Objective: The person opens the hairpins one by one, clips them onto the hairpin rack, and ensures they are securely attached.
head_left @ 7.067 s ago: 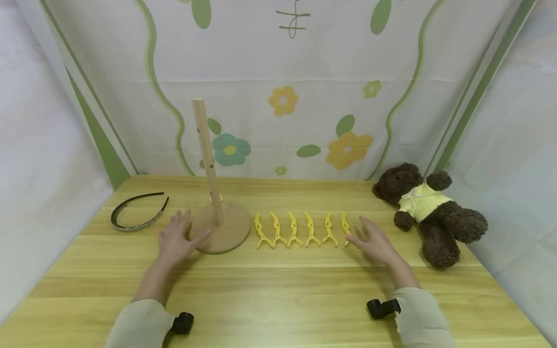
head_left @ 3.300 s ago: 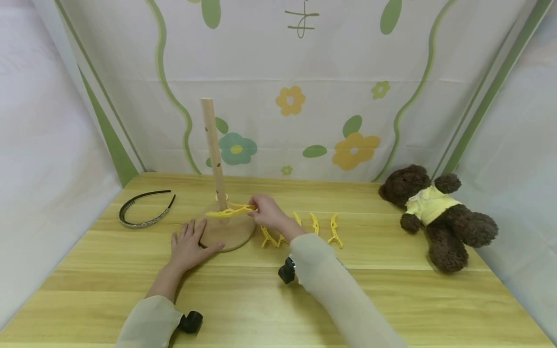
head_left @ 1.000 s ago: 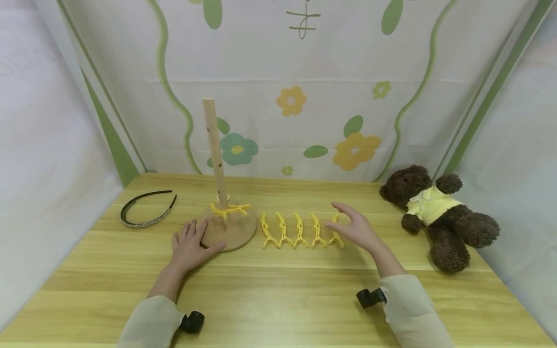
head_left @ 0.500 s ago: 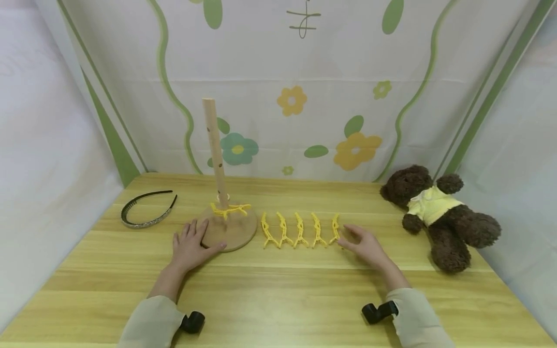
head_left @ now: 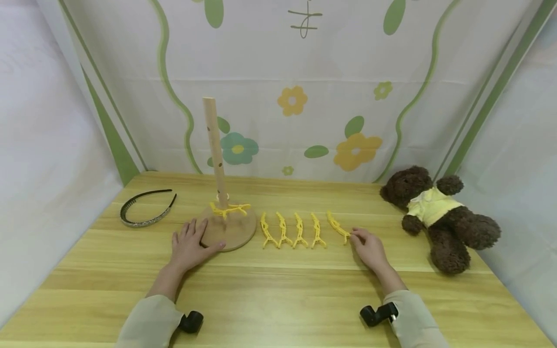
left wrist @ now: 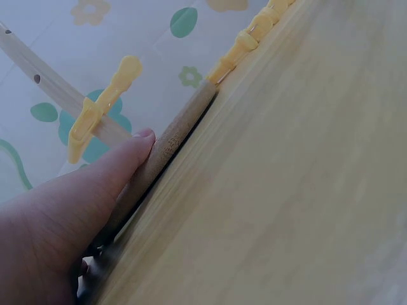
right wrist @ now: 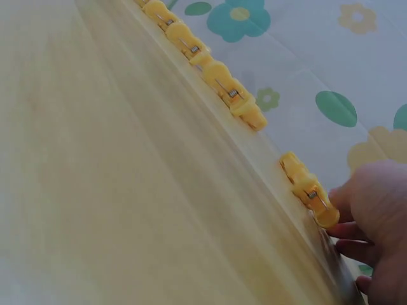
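Observation:
My left hand rests spread on the left front edge of a round wooden base; in the left wrist view its thumb lies over the rim. From that base rises an upright wooden post with small holes. A yellow alligator hair clip sits across the post's lower part. At the row's right end, my right hand pinches the handle end of another yellow hair clip, which lies slanted. The right wrist view shows thumb and fingers at that clip's tail.
Several more yellow hair clips lie in a row between the base and my right hand. A dark headband with a glittery band lies at left. A brown teddy bear in a yellow shirt lies at right. A printed curtain hangs behind the table.
Earlier my right hand held a clip at the post; that clip now stays there. My right hand has returned right, taken the end clip's tail and turned it aslant. My left hand stays on the base.

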`<state>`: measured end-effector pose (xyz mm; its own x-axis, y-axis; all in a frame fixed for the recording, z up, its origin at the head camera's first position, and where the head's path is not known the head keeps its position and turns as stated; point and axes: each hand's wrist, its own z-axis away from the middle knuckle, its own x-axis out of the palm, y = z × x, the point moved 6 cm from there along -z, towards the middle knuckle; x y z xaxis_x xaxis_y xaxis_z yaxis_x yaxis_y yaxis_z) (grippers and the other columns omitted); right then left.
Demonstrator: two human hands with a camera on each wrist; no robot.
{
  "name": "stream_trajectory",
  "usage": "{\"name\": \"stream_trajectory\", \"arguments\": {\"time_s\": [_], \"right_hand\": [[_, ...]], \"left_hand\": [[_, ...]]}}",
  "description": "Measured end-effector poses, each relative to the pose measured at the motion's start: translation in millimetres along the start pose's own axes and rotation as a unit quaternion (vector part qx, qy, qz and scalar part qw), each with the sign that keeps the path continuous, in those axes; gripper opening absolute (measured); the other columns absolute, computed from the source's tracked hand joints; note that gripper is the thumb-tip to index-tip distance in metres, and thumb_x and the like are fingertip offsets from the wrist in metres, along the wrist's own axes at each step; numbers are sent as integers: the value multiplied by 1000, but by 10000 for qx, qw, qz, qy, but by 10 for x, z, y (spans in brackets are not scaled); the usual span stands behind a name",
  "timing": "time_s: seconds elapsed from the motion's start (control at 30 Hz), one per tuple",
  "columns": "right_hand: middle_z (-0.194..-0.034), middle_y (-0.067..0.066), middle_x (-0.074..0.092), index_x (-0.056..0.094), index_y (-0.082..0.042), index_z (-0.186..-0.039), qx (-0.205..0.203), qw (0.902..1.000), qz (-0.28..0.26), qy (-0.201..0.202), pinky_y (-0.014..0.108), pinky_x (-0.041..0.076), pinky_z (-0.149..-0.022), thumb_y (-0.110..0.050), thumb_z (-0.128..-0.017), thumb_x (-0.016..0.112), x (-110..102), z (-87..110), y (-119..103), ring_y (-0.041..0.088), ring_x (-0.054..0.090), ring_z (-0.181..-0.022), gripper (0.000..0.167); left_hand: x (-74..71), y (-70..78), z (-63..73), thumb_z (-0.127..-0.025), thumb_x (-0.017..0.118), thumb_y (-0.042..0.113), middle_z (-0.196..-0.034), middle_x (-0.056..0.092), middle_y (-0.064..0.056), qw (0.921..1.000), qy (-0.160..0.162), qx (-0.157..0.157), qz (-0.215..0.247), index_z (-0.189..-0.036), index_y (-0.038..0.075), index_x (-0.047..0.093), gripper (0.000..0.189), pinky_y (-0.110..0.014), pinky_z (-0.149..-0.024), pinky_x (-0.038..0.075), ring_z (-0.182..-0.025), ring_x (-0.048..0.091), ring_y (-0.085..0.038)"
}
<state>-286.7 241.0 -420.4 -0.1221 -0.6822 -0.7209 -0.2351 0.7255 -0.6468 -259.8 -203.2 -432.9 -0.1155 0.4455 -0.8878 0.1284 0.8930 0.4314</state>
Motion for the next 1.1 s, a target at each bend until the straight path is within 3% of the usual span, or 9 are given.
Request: {"name": "stream_trajectory", "arguments": {"time_s": [0.13, 0.23, 0.6, 0.9, 1.1], "right_hand": [[-120, 26, 43, 55, 6, -110, 35, 9988, 478, -45, 53, 25, -88, -37, -81, 58, 36, -16, 17, 41, 36, -111, 51], [-121, 26, 42, 53, 6, -111, 57, 9973, 734, -61, 57, 20, -87, -42, -77, 61, 63, -24, 3, 41, 34, -111, 59], [-108, 29, 47, 52, 12, -106, 99, 9989, 458, 91, 50, 31, -84, -16, -79, 63, -35, -21, -14, 42, 41, -101, 40], [-110, 29, 45, 45, 10, -116, 417, 9986, 85, -327, 48, 39, -78, -17, -85, 56, -195, -56, 20, 41, 45, -99, 43], [-109, 27, 48, 43, 10, -119, 148, 9983, 145, -549, 46, 42, -74, -17, -87, 52, -296, -141, -17, 39, 49, -94, 43]], "left_hand": [[-7, 7, 4, -71, 49, 65, -136, 13, -28, 10000, -38, -26, 18, -136, 4, 23, 93, -63, -89, -2, -123, 7, -44], [-16, 12, 7, -71, 49, 65, -136, 13, -28, 10000, -76, -57, 26, -136, 4, 23, 93, -63, -89, -2, -123, 6, -44], [-21, 29, 15, -71, 49, 65, -136, 12, -28, 9999, -104, -63, 63, -136, 4, 23, 93, -62, -89, -4, -123, 5, -44], [-12, 28, 8, -72, 49, 65, -136, 12, -28, 10000, -69, -31, 20, -136, 4, 23, 92, -62, -89, -3, -123, 6, -44], [-17, 31, 20, -72, 50, 64, -136, 12, -29, 10000, -45, -19, 64, -136, 4, 23, 92, -62, -89, -3, -123, 6, -44]]}}
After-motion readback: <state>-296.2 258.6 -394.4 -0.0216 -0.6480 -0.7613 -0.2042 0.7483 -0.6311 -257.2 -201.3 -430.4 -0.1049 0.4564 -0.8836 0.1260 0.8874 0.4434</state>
